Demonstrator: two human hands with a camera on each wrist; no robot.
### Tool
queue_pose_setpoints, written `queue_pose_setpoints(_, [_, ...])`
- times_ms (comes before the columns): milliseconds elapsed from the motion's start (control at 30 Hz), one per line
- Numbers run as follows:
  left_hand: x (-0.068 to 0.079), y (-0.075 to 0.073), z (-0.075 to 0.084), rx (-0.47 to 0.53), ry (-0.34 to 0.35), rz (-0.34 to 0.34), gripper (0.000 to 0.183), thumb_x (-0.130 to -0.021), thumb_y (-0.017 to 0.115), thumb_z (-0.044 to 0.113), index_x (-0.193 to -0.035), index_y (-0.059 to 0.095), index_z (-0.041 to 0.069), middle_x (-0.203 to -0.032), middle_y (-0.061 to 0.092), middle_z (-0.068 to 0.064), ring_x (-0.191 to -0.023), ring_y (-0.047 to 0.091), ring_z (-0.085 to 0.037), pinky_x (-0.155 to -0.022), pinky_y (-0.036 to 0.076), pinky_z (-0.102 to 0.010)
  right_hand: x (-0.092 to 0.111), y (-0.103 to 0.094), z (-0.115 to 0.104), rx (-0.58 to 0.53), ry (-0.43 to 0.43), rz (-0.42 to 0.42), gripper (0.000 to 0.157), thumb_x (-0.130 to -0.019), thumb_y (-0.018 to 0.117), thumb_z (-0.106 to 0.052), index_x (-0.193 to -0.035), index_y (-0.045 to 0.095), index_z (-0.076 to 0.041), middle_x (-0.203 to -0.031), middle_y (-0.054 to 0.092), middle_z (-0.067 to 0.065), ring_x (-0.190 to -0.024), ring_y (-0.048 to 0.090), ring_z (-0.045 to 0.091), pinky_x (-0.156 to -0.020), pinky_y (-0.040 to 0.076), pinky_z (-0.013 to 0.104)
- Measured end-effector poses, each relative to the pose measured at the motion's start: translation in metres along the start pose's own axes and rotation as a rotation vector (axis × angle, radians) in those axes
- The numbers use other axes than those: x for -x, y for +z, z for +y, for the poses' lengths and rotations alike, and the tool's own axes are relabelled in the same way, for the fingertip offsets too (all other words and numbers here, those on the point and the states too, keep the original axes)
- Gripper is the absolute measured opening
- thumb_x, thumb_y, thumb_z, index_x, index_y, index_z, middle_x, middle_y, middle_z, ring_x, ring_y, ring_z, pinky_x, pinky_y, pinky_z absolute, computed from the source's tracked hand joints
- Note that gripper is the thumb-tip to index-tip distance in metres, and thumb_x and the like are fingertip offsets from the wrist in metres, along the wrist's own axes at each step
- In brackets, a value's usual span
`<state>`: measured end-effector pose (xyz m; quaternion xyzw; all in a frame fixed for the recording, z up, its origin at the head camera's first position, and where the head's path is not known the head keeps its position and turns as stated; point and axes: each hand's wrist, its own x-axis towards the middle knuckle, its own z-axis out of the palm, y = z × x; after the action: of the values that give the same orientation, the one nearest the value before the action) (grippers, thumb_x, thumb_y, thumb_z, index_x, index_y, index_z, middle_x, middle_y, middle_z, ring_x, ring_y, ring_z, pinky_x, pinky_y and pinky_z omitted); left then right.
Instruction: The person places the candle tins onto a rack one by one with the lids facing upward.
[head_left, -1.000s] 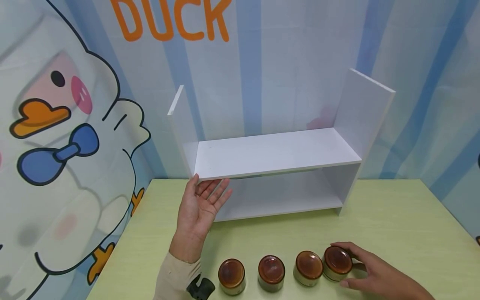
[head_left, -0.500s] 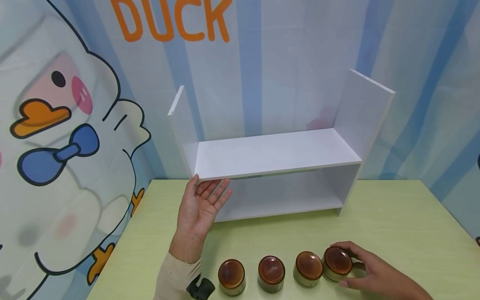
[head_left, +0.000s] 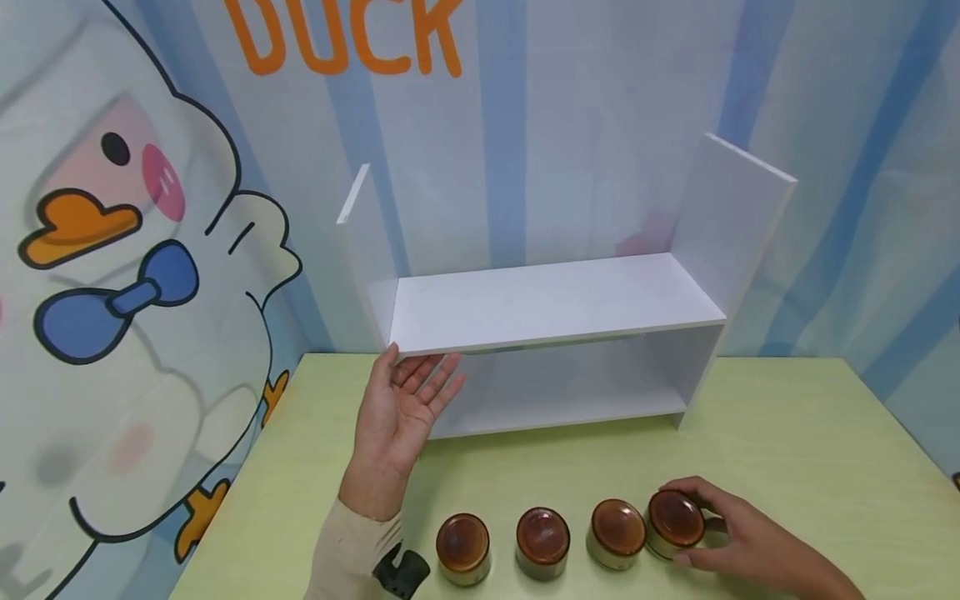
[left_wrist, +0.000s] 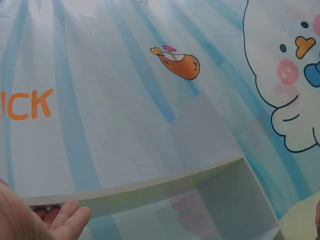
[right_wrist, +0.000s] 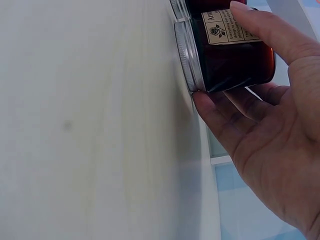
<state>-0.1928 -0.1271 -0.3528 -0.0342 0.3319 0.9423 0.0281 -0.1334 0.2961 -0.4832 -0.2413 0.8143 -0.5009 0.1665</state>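
Several amber glass jars stand upside down on their silver screw lids in a row: the left jar (head_left: pixel 462 548), the second jar (head_left: pixel 542 542), the third jar (head_left: pixel 617 533) and the rightmost jar (head_left: pixel 675 523). My right hand (head_left: pixel 750 537) grips the rightmost jar, thumb on its near side and fingers around the far side. In the right wrist view the held jar (right_wrist: pixel 235 62) shows a cream label under my thumb. My left hand (head_left: pixel 401 425) is palm up at the white shelf unit (head_left: pixel 555 304), thumb at the board's front left corner, fingers extended beneath the board.
The shelf unit has two boards between upright side panels and stands at the back of the pale green table (head_left: pixel 787 433). Behind it hangs a blue-striped backdrop (head_left: pixel 585 125) with a cartoon duck (head_left: pixel 142 333) at left.
The head view has tilted very slightly. Both hands keep their places, the left at the shelf and the right on the rightmost jar; the jars have not moved.
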Motion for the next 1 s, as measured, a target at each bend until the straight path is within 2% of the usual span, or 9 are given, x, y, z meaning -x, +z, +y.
queue_pose_setpoints(233, [-0.0012,0.0035,0.0006,0.004,0.004,-0.007,0.047,-0.11,0.039,0.041,-0.14,0.043,0.005,-0.127,0.055,-0.011,-0.118,0.066,-0.028,-0.106,0.052,-0.046,-0.0017,-0.0019,0.0,0.09,-0.003,0.041,0.052,-0.093,0.077,-0.026,-0.138,0.052,-0.015,-0.133,0.059,0.01,-0.119,0.058,0.0,-0.091,0.054,0.021])
queue_pose_setpoints(500, [-0.002,0.0041,0.0012,0.007,-0.002,-0.01,0.046,-0.11,0.039,0.041,-0.14,0.043,0.005,-0.127,0.056,-0.011,-0.118,0.065,-0.029,-0.107,0.051,-0.045,-0.0026,-0.0019,-0.0003,0.092,0.01,0.046,0.053,-0.093,0.077,-0.027,-0.137,0.052,-0.014,-0.132,0.059,0.01,-0.118,0.058,-0.001,-0.09,0.054,0.021])
queue_pose_setpoints(1000, [0.0006,0.001,-0.0002,0.021,-0.007,0.005,0.049,-0.111,0.038,0.041,-0.144,0.041,0.005,-0.129,0.055,-0.011,-0.119,0.065,-0.029,-0.108,0.05,-0.046,-0.0034,0.0004,0.0019,0.085,-0.017,0.06,0.053,-0.091,0.079,-0.026,-0.135,0.053,-0.012,-0.128,0.061,0.009,-0.115,0.06,0.002,-0.09,0.056,0.022])
